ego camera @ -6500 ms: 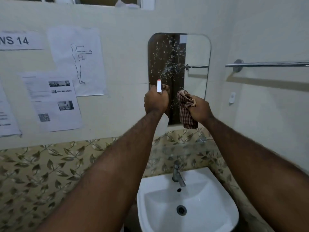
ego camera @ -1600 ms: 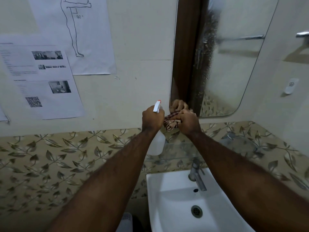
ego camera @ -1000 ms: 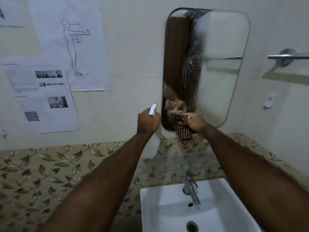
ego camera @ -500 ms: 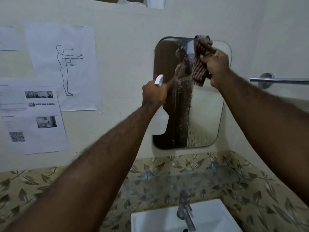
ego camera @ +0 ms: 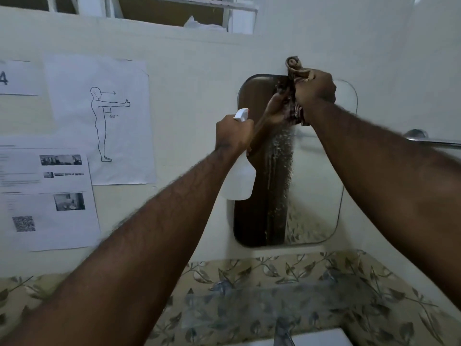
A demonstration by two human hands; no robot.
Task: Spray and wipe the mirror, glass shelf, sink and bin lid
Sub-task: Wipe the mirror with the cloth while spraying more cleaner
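At the top edge of the mirror (ego camera: 316, 196), my right hand (ego camera: 314, 89) presses a checked cloth (ego camera: 294, 71) against the glass; fingers fully curled around the bunched fabric, one end poking above the mirror onto the wall, the rest hanging below my palm. Wet streaks and droplets run down the middle of the mirror beneath the cloth. My left hand (ego camera: 233, 132) is closed around the neck of a white spray bottle (ego camera: 239, 178), held upright just left of the mirror, nozzle pointing towards the glass, bottle body overlapping the mirror's left edge. Glass shelf (ego camera: 262, 310) sits below the mirror against the leaf-patterned tiles. Sink (ego camera: 321, 339) rim shows at the near bottom edge, tap (ego camera: 282, 330) just left of it. Printed sheets (ego camera: 99, 121) are taped on the wall to the left. Towel rail (ego camera: 434, 141) at the right.
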